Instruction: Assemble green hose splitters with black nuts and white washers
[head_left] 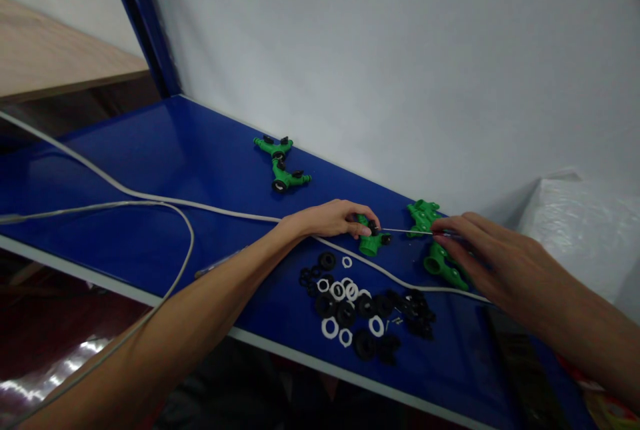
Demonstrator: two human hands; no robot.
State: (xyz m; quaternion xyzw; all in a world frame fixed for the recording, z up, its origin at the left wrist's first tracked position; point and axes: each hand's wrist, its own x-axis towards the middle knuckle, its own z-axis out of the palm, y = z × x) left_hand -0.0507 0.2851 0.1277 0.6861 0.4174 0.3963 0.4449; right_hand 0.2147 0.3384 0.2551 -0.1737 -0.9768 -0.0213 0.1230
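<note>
My left hand (333,218) is closed around a green plastic fitting (371,241) that rests on the blue table (165,163). My right hand (480,247) pinches a thin metal tool (407,232), a slim shaft whose tip points left into that fitting. Under my right hand lies another green fitting (434,243). A finished-looking green Y-shaped fitting (280,162) with black caps lies farther back.
A heap of black and white rings (363,310) and small screws lies near the front edge. White cables (150,207) loop across the table. A white wall rises right behind, a clear plastic bag (580,217) sits at the right, and a dark flat object (515,367) lies by my right forearm.
</note>
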